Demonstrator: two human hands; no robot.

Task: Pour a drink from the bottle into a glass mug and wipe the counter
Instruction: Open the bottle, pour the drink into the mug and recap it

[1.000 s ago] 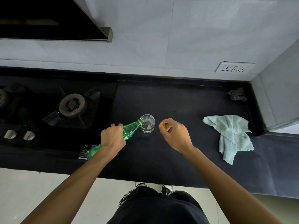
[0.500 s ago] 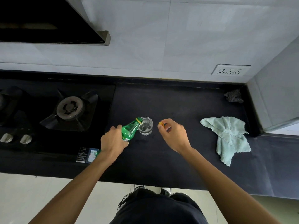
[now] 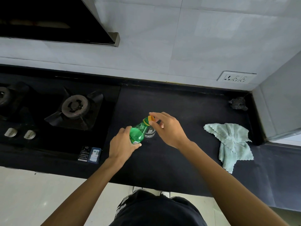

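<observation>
While fingers of the left hand [image 3: 121,147] grip the leaning green bottle [image 3: 137,136] and the right hand [image 3: 169,131] pinches the orange cap [image 3: 151,118] at its mouth, the glass mug [image 3: 150,133] stands just behind on the worktop [image 3: 179,103]; a bump could tip it.

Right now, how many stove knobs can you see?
2. Both are on the stove front strip at far left: the left knob near the picture's edge, the right knob beside it. More may be hidden beyond that edge.
</observation>
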